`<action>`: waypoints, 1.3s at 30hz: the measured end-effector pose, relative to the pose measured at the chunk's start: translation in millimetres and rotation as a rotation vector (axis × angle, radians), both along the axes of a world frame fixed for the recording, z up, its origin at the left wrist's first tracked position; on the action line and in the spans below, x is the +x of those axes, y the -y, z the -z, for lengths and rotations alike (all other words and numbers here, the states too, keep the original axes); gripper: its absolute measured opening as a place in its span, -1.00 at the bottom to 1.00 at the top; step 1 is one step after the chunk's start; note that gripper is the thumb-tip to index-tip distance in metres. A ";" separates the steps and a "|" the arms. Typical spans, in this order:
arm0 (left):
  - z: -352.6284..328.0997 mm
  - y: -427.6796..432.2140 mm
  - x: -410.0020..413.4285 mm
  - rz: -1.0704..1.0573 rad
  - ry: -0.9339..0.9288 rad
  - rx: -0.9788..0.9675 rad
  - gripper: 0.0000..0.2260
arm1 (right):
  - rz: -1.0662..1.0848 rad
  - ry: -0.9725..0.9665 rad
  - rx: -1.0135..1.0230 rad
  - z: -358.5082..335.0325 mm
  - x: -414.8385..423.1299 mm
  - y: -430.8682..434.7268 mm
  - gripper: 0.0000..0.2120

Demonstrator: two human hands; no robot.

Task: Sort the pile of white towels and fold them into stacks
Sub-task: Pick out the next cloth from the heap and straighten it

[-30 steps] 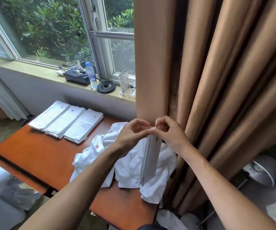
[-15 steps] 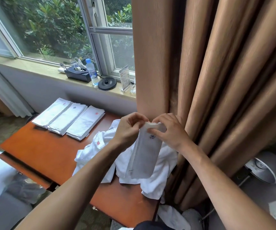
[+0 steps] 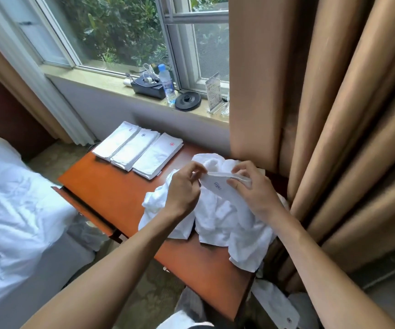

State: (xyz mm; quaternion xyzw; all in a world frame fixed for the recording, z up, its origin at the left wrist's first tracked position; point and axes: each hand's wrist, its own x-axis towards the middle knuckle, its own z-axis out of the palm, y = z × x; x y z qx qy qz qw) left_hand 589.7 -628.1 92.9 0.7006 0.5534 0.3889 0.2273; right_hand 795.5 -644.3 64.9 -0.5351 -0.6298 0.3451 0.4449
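Note:
A crumpled pile of white towels [image 3: 225,217] lies on the right part of the orange-brown table [image 3: 111,193]. Above the pile I hold one folded white towel [image 3: 217,186] with a small blue mark. My left hand [image 3: 183,188] pinches its left top corner. My right hand [image 3: 253,186] grips its right end, thumb on the front. Three stacks of folded white towels [image 3: 139,150] lie side by side at the table's far left corner; two show red marks.
Heavy tan curtains [image 3: 322,115] hang right behind the pile. The windowsill holds a water bottle [image 3: 166,83], a black box [image 3: 147,86], a black round base [image 3: 188,100] and a card stand. A bed with white sheets [image 3: 9,200] is at left. More white cloth [image 3: 277,305] lies on the floor.
The towel hung edge-on from both hands, then turned to show its face. Now it is lower, close over the pile, and my hands have spread apart. The camera tilted down.

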 end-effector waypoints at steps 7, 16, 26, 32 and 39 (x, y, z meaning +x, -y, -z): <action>2.5 0.2 -47.6 0.007 0.025 -0.016 -0.87 | -0.073 0.053 0.024 -3.4 -40.3 -11.5 -0.86; 10.8 -33.0 -142.2 -0.006 0.002 -0.061 -0.87 | -0.095 0.203 -0.007 -9.4 -126.7 -47.4 -0.86; 12.9 -91.0 -314.2 0.011 0.013 -0.103 -0.89 | -0.100 0.313 0.012 -26.9 -288.2 -106.7 -0.74; 4.3 -123.1 -386.4 -0.052 -0.021 -0.025 -0.86 | -0.107 0.217 -0.007 -31.8 -353.7 -126.3 -0.84; -3.8 -148.7 -419.5 -0.041 0.001 0.038 -0.79 | -0.064 0.058 -0.091 -29.4 -386.7 -148.3 -0.74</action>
